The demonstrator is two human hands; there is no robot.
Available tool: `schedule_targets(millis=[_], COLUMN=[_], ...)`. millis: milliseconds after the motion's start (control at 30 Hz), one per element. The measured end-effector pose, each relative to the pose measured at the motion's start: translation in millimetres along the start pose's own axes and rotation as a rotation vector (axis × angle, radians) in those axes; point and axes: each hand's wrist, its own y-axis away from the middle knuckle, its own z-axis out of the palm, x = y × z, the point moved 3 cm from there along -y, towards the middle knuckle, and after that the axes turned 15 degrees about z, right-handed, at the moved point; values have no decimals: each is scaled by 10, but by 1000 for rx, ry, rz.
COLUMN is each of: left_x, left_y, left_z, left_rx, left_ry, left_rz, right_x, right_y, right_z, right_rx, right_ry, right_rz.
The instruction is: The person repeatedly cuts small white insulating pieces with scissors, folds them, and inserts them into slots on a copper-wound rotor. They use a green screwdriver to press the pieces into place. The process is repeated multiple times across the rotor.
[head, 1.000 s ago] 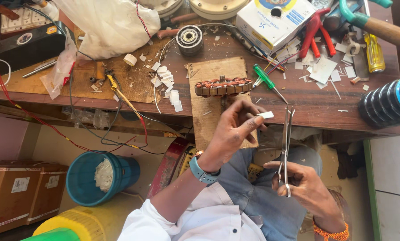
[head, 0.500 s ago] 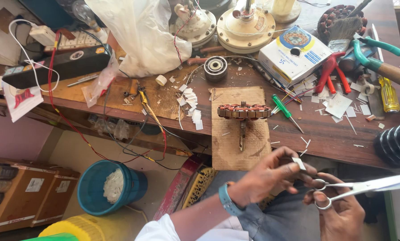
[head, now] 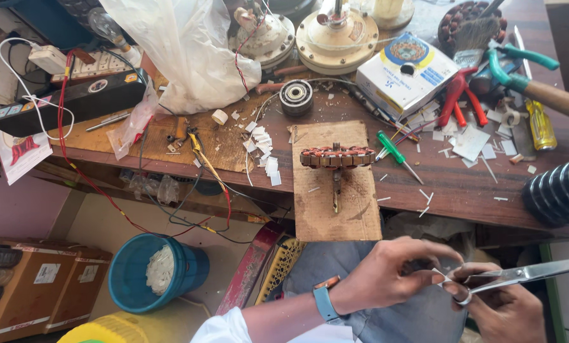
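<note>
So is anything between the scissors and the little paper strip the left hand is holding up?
Nothing visible. The left hand pinches the paper strip right beside the scissors held in the right hand; whether the blades touch the strip is too small to tell.

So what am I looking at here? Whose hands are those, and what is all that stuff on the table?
The camera sits on a person's head and looks down, so you see their own two hands. The left hand pinches a small white scrap of paper. The right hand holds silver scissors at that scrap. Above them is a messy wooden workbench. On it lies a cardboard sheet carrying a round motor part wound with copper wire. Nearby are a green screwdriver, red pliers, a white box and paper bits. A blue bucket stands on the floor.
</note>
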Motion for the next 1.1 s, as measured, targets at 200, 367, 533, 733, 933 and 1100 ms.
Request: schedule_targets(millis=[200, 367, 533, 733, 933, 1100], left_x=[273, 101, -91, -157, -154, -39], left_y=[-103, -196, -214, -241, -280, -320], left_z=[8, -66, -381, -567, -483, -464], left_rx=[-53, 152, 311, 401, 324, 275], left_ry=[-243, 182, 192, 118, 125, 59], left_rz=[136, -177, -181, -251, -277, -257], right_x=[-14, -58, 84, -47, -183, -218], right_y=[151, 83, -11, 101, 146, 208], right_z=[-102, 58, 437, 572, 515, 424], right_rx=[23, -80, -591, -766, -668, -656], right_ry=[-108, -169, -124, 87, 156, 186], right_rz=[62, -35, 141, 75, 122, 153])
